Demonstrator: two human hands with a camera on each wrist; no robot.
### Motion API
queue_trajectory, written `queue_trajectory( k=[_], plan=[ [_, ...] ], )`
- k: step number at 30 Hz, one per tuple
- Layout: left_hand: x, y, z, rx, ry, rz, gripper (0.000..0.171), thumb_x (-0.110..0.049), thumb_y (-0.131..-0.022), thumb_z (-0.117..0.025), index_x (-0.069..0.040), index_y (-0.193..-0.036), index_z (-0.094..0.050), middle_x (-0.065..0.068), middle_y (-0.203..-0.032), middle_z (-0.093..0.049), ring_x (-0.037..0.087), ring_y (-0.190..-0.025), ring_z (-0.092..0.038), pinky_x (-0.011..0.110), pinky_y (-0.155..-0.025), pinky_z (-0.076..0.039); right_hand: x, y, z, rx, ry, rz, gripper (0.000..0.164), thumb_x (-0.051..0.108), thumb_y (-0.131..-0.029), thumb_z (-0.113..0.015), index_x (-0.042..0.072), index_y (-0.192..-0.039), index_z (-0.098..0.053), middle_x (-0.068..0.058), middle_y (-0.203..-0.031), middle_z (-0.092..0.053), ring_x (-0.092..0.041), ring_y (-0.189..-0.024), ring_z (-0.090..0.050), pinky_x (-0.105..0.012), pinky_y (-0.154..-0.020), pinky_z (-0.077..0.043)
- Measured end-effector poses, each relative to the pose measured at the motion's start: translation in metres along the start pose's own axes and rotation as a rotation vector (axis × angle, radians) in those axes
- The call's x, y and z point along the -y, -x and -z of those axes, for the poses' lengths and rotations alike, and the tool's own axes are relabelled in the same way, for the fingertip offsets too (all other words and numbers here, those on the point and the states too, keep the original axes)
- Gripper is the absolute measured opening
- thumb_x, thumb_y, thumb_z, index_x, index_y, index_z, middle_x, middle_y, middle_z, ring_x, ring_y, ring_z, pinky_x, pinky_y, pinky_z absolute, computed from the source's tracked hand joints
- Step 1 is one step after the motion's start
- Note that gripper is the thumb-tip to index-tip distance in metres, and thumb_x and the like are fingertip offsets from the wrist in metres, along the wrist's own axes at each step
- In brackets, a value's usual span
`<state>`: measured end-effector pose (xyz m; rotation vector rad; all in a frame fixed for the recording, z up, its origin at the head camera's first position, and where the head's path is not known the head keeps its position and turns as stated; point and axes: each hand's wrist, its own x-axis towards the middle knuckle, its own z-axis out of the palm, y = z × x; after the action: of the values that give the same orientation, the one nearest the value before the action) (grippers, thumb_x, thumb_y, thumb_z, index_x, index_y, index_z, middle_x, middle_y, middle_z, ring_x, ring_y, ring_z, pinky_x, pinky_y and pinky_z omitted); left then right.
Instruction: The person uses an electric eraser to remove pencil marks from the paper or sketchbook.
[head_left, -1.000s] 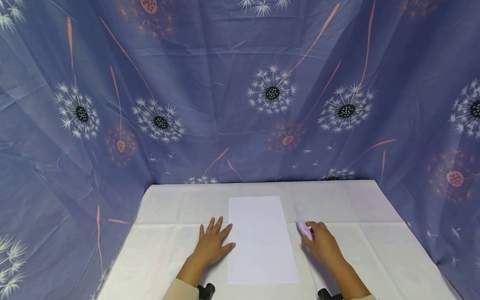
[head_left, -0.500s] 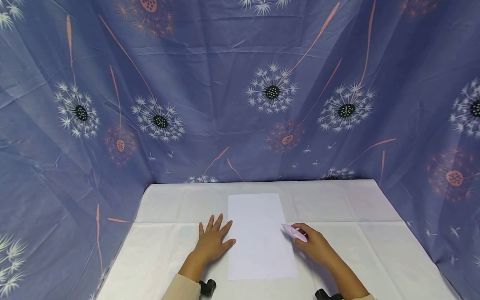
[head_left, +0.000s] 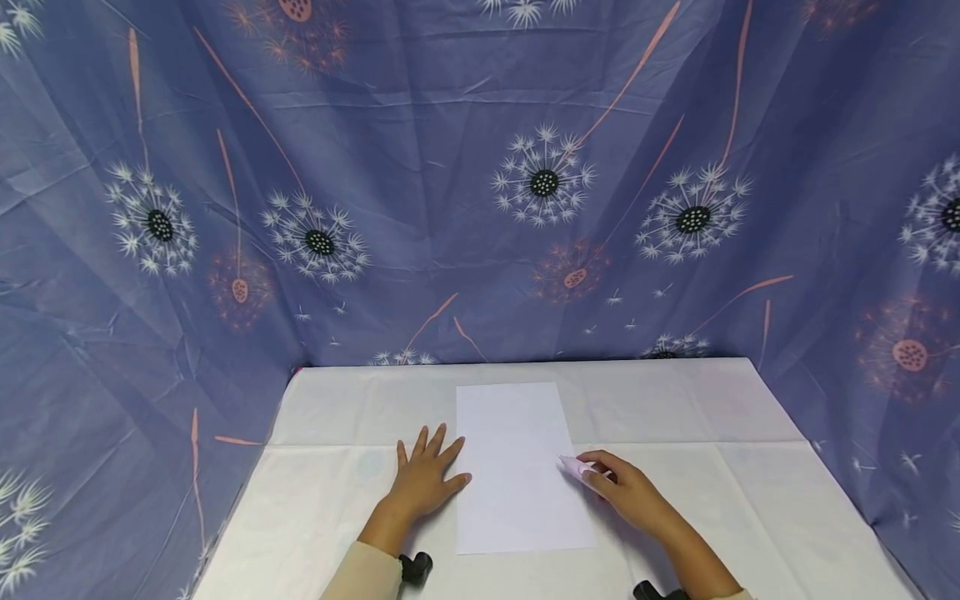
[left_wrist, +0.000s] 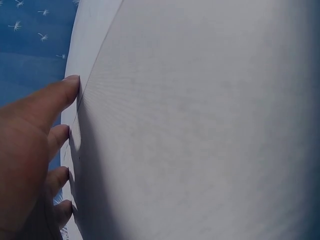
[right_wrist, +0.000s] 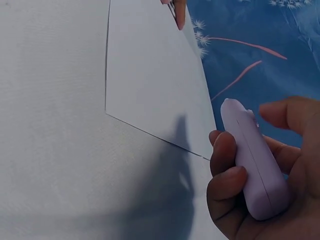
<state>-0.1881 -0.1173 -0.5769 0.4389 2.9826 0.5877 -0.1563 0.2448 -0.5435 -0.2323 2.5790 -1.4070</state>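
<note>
Head view: the right hand [head_left: 628, 493], fingers curled round a lilac tool [right_wrist: 255, 165], has moved left since a second ago, bringing it over the right edge of the paper [head_left: 517, 475]. The left hand [head_left: 423, 483], fingers spread, stays at the paper's left edge; the paper now lies slightly nearer the far edge of the table [head_left: 337, 408].

We are facing a blue curtain [head_left: 435, 183] that is hanging in folds behind the far edge of a white tabletop [head_left: 780, 508] and along its left and right edges. Dandelion prints [head_left: 543, 182] are spreading over the fabric. A long crease [head_left: 750, 442] is running parallel to the far edge.
</note>
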Motion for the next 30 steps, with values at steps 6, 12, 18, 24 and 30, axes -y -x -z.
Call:
queue_trajectory(
  k=[6, 12, 18, 24, 30],
  plan=[
    [-0.0005, 0.0013, 0.0004, 0.013, 0.017, 0.001, 0.067, -0.058, -0.093, -0.062, -0.024, -0.15, -0.05, 0.015, -0.166, -0.03, 0.046, -0.155, -0.018, 0.081, -0.113, -0.008, 0.0005, 0.0031, -0.0012, 0.042, -0.026, -0.035, 0.028, 0.03, -0.102, -0.06, 0.016, -0.125, -0.066, -0.006, -0.097, -0.062, -0.015, -0.07, -0.061, -0.026, -0.06, -0.051],
    [-0.0022, 0.0016, 0.0045, 0.012, 0.048, -0.005, 0.067, -0.055, -0.092, -0.065, -0.022, -0.15, -0.052, 0.017, -0.165, -0.031, 0.047, -0.155, -0.019, 0.082, -0.112, -0.007, 0.001, 0.0042, -0.0023, 0.067, -0.008, -0.052, 0.021, 0.027, -0.1, -0.062, 0.018, -0.118, -0.07, -0.005, -0.091, -0.063, -0.015, -0.068, -0.06, -0.029, -0.061, -0.053],
    [-0.0024, 0.0012, 0.0064, 0.021, 0.052, -0.003, 0.067, -0.054, -0.093, -0.065, -0.023, -0.15, -0.051, 0.017, -0.166, -0.03, 0.047, -0.155, -0.018, 0.082, -0.113, -0.007, 0.0027, 0.0059, -0.0025, 0.106, -0.007, -0.034, 0.02, 0.026, -0.099, -0.063, 0.017, -0.114, -0.073, -0.007, -0.089, -0.064, -0.016, -0.067, -0.06, -0.03, -0.058, -0.053],
    [-0.0007, -0.0003, 0.0058, 0.024, 0.06, 0.001, 0.067, -0.055, -0.093, -0.064, -0.024, -0.151, -0.05, 0.016, -0.167, -0.029, 0.046, -0.155, -0.017, 0.081, -0.113, -0.005, 0.0008, 0.0064, -0.0039, 0.149, -0.024, 0.013, 0.02, 0.021, -0.099, -0.062, 0.013, -0.113, -0.073, -0.007, -0.095, -0.065, -0.013, -0.065, -0.057, -0.028, -0.056, -0.052],
    [-0.0002, -0.0006, 0.0046, 0.031, 0.053, 0.003, 0.067, -0.055, -0.093, -0.064, -0.024, -0.151, -0.05, 0.015, -0.167, -0.028, 0.046, -0.156, -0.016, 0.081, -0.113, -0.005, 0.0005, 0.0074, -0.006, 0.165, -0.032, 0.023, 0.018, 0.02, -0.097, -0.064, 0.013, -0.11, -0.075, -0.005, -0.094, -0.065, -0.01, -0.062, -0.056, -0.025, -0.054, -0.05]
  ],
)
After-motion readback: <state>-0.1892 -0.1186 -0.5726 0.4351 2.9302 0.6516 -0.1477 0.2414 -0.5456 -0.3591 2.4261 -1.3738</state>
